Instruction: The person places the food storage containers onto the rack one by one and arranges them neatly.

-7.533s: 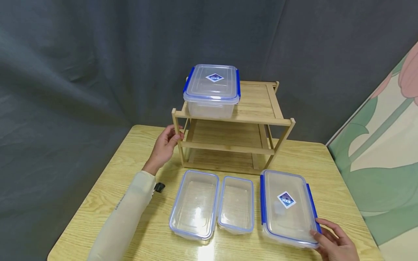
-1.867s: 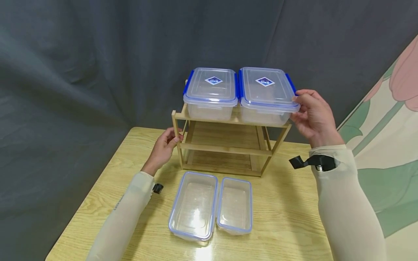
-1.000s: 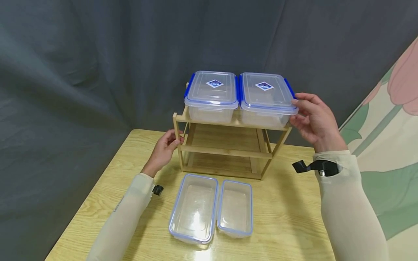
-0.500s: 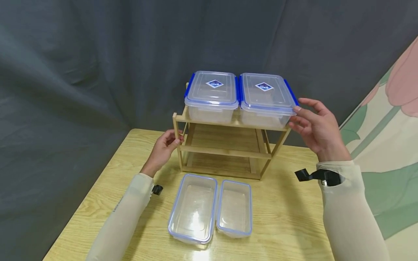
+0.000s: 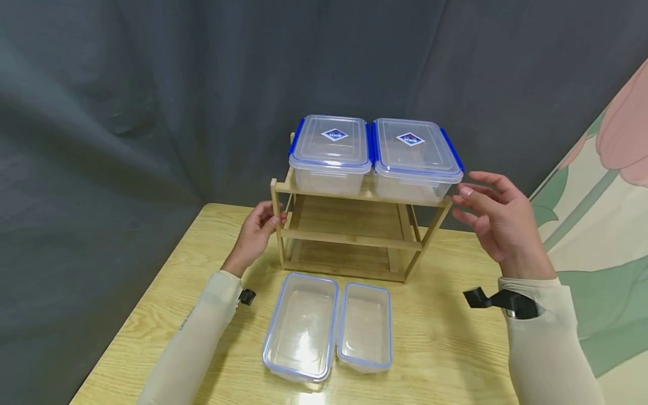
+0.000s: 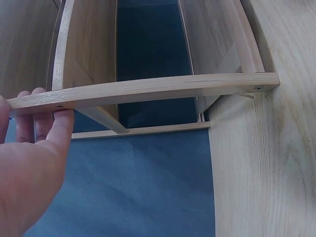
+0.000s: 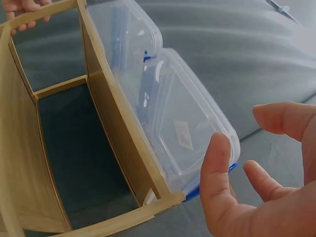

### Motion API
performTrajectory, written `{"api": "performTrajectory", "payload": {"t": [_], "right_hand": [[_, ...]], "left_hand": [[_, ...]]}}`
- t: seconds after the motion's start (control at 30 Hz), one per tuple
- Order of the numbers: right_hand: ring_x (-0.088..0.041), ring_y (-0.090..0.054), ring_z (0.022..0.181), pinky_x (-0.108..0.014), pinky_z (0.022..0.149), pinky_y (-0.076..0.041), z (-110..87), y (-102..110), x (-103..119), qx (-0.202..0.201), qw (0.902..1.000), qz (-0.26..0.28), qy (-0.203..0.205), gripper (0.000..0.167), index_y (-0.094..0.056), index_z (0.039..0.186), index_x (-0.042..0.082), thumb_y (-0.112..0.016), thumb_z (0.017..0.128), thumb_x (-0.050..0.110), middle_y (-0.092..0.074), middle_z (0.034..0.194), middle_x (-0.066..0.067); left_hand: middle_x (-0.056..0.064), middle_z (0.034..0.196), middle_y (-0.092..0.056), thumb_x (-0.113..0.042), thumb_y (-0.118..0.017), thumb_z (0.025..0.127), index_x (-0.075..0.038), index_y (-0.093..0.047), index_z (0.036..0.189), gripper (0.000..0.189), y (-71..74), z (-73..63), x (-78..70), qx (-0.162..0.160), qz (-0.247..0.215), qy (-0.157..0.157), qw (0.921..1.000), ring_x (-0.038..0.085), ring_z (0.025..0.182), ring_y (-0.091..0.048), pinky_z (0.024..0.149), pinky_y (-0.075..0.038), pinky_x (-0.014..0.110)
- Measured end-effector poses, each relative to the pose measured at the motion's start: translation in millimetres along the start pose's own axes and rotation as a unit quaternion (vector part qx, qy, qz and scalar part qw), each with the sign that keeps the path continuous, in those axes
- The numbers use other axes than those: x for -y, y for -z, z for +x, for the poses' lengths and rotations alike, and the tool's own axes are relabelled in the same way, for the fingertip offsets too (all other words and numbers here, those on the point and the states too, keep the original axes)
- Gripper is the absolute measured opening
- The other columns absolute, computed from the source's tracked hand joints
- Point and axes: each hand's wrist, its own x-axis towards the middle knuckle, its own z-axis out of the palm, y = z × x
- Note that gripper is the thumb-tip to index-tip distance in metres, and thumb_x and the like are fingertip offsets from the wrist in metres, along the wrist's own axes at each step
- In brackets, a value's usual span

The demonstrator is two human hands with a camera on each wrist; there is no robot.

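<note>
Fingers apart and holding nothing, the right hand point(image 5: 506, 225) hovers just right of the right lidded box point(image 5: 415, 152), lengthwise front-to-back atop the rack point(image 5: 349, 239) that the left hand point(image 5: 256, 229) grips.

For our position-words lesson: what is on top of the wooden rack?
On the wooden rack sit a left lidded container and a right lidded container, side by side. Its top directly beneath them is covered and cannot be seen.
</note>
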Motion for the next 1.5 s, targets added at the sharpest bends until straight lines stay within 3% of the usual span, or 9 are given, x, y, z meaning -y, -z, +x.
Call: {"api": "performTrajectory", "payload": {"t": [0.13,0.53,0.73,0.93,1.27,1.5], "right_hand": [[-0.022,-0.077,0.093,-0.033,0.078,-0.065,-14.3,4,-7,0.016,0.9998,0.000,0.013,0.033,-0.063,0.130,0.007,-0.062,0.101,-0.010,-0.071,0.115,-0.010],[-0.020,-0.076,0.094,-0.030,0.074,-0.064,-46.5,18,-41,0.060,0.9970,-0.015,0.046,0.026,-0.064,0.124,0.002,-0.053,0.104,-0.011,-0.074,0.114,-0.008],[-0.015,-0.074,0.094,-0.027,0.074,-0.063,-56.5,25,-68,0.062,0.9967,-0.049,0.017,0.025,-0.065,0.122,0.006,-0.054,0.105,-0.009,-0.073,0.112,-0.003],[-0.014,-0.074,0.093,-0.026,0.073,-0.063,-62.4,31,-85,0.061,0.9961,-0.063,-0.008,0.023,-0.065,0.121,0.006,-0.056,0.105,-0.007,-0.072,0.111,-0.002],[-0.012,-0.072,0.093,-0.026,0.074,-0.063,-73.9,32,-99,0.075,0.9905,-0.111,-0.030,0.020,-0.064,0.120,0.007,-0.057,0.106,-0.005,-0.070,0.111,0.001],[-0.011,-0.070,0.095,-0.028,0.075,-0.062,-87.7,34,-121,0.077,0.9832,-0.151,-0.068,0.017,-0.062,0.121,0.007,-0.059,0.106,-0.001,-0.067,0.112,0.001]], "left_hand": [[0.036,0.131,-0.057,-0.005,-0.045,0.112,-0.002,-0.051,0.142,0.030,-1.0,0.5,-1.8,0.001,0.007,-0.001,1.0000,0.040,0.119,-0.061,0.097,-0.056,0.023],[0.033,0.128,-0.058,-0.006,-0.044,0.113,-0.003,-0.051,0.142,0.030,-2.4,-1.5,-5.1,0.000,0.034,0.011,0.9994,0.044,0.118,-0.060,0.096,-0.054,0.024],[0.031,0.126,-0.059,-0.006,-0.043,0.113,-0.003,-0.050,0.141,0.029,-0.7,-1.0,-5.9,0.004,0.038,0.009,0.9992,0.045,0.118,-0.059,0.098,-0.055,0.028],[0.028,0.125,-0.061,-0.008,-0.043,0.113,-0.003,-0.050,0.141,0.029,0.8,-1.6,-5.9,0.011,0.060,0.012,0.9981,0.038,0.116,-0.062,0.099,-0.056,0.028],[0.027,0.124,-0.062,-0.007,-0.044,0.113,-0.004,-0.050,0.141,0.029,-1.0,-1.7,-3.5,0.014,0.057,0.017,0.9981,0.036,0.115,-0.063,0.106,-0.054,0.047],[0.027,0.122,-0.062,-0.007,-0.044,0.113,-0.005,-0.050,0.141,0.028,-0.9,-1.3,-6.0,0.013,0.066,0.019,0.9975,0.040,0.117,-0.062,0.108,-0.052,0.054]]}}
